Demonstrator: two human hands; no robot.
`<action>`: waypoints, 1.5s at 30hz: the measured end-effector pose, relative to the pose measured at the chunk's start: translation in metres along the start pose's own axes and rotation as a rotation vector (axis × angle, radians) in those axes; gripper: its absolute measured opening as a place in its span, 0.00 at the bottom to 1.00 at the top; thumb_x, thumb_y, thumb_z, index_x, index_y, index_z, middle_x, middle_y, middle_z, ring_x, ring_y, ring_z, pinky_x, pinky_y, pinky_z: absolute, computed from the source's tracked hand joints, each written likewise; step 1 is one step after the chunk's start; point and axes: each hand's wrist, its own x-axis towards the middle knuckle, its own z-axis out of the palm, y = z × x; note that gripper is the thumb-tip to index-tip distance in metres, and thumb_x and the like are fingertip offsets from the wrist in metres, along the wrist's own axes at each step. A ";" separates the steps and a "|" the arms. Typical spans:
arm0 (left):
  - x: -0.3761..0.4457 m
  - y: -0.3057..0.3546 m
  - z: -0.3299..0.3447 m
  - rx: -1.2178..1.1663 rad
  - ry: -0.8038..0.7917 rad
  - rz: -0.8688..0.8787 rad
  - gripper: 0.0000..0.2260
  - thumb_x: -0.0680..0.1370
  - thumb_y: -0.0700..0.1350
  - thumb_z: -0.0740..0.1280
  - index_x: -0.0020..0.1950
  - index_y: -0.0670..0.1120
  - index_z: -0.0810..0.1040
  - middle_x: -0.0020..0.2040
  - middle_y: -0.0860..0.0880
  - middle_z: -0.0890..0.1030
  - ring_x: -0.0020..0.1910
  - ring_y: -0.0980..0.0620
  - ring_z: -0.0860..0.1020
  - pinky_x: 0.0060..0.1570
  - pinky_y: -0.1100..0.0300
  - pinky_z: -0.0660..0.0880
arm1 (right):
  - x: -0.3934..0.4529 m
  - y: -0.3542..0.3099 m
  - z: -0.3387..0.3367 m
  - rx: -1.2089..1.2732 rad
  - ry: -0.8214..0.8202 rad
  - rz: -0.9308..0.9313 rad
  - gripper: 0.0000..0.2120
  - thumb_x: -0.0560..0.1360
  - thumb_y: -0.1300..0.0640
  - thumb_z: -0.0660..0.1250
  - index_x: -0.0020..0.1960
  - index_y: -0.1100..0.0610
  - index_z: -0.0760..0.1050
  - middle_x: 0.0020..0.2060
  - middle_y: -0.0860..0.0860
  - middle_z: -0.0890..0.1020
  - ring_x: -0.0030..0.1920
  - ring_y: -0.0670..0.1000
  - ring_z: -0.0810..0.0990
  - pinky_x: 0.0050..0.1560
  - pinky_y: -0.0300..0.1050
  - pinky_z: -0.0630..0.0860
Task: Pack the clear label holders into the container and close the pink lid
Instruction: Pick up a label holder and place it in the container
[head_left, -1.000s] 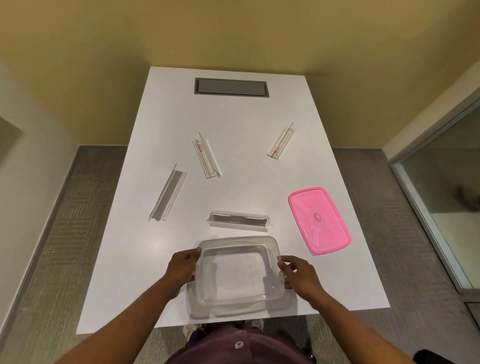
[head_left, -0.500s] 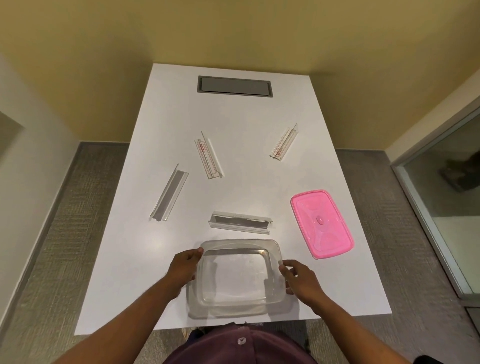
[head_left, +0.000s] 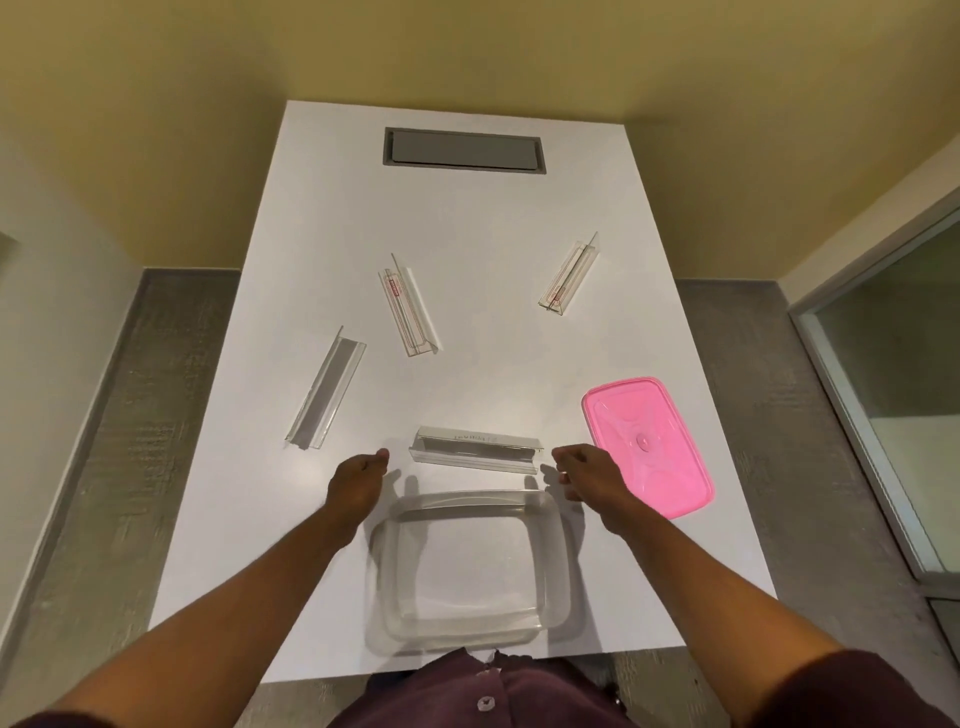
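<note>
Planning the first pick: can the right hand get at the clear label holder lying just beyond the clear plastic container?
Probably yes. The right hand is empty, just off the right end of the nearest clear label holder, with bare white table between them. The clear plastic container sits nearer the person, out of the way.

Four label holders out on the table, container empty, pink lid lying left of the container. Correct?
Not quite: the head view shows the pink lid lying to the right of the container, beyond the right hand. The rest holds: four label holders are on the table and the container is empty.
</note>
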 end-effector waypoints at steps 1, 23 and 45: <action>0.006 0.007 0.003 0.010 -0.001 0.004 0.14 0.82 0.52 0.65 0.55 0.41 0.81 0.59 0.38 0.82 0.63 0.37 0.78 0.66 0.45 0.72 | 0.005 -0.005 0.003 0.014 -0.009 0.021 0.11 0.79 0.51 0.68 0.49 0.60 0.80 0.41 0.54 0.83 0.40 0.53 0.79 0.44 0.51 0.80; 0.053 0.042 0.053 -0.121 0.004 -0.156 0.12 0.74 0.33 0.70 0.58 0.37 0.82 0.54 0.38 0.82 0.53 0.42 0.81 0.63 0.50 0.77 | 0.044 -0.028 0.028 0.065 0.047 0.093 0.11 0.73 0.64 0.68 0.35 0.52 0.74 0.34 0.56 0.76 0.36 0.55 0.72 0.42 0.53 0.72; -0.018 0.160 0.017 0.258 0.147 0.709 0.18 0.79 0.31 0.59 0.55 0.47 0.84 0.49 0.49 0.83 0.48 0.53 0.79 0.45 0.69 0.72 | -0.016 -0.101 0.028 -0.083 -0.030 -0.492 0.13 0.77 0.54 0.72 0.61 0.50 0.79 0.56 0.45 0.81 0.55 0.46 0.81 0.56 0.41 0.76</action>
